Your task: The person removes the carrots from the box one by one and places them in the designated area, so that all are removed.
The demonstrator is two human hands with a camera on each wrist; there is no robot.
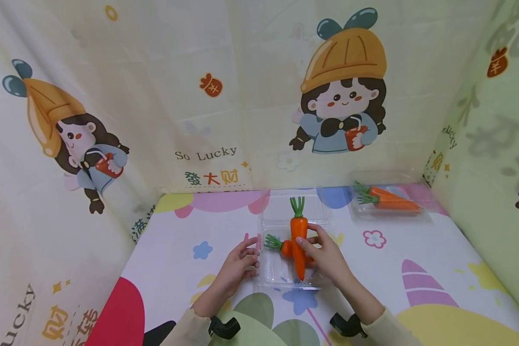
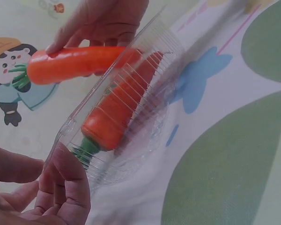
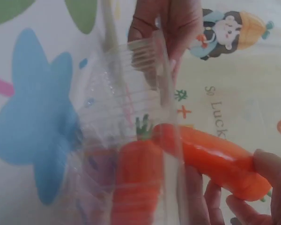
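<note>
While the right hand (image 1: 326,254) clamps thumb and fingers on an orange toy carrot (image 1: 299,235) in the head view, another toy carrot (image 1: 287,248) lies beneath, inside the clear plastic clamshell (image 1: 269,274) — just right of the left hand (image 1: 239,264). From the left wrist, the left hand pinches the clamshell's rim. From the right wrist, the held carrot stretches from the right hand's fingertips toward the rim.

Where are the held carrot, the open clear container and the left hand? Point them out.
Held carrot (image 1: 298,230), head view, upper part of its orange body.
Clear container (image 1: 271,270), head view, bare part of its floor.
Left hand (image 1: 237,264), head view, middle of the hand.
</note>
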